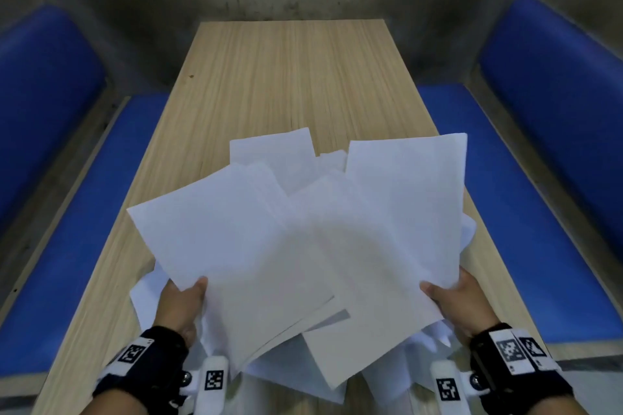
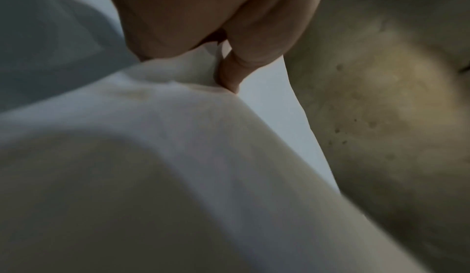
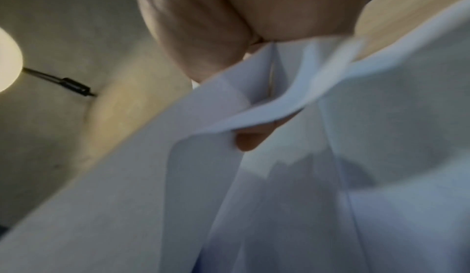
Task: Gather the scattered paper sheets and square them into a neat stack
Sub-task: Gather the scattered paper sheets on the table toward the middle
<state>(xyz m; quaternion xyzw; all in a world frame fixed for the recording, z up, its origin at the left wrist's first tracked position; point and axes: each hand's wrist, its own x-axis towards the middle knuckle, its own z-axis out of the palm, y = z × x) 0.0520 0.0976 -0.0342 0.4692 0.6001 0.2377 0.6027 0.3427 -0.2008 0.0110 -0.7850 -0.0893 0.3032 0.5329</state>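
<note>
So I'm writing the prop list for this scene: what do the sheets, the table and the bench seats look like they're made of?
Sheets: thin matte white paper; they bend and let light through where the left hand and right hand grip them.
Table: pale wood grain, matte, possibly laminate.
Bench seats: blue padded upholstery, smooth and slightly glossy, likely vinyl.

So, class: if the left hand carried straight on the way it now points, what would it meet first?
The left hand points forward and slightly inward, already gripping the fanned paper sheets. Going on, it would likely push further into those sheets; depth beneath them is unclear.
</note>
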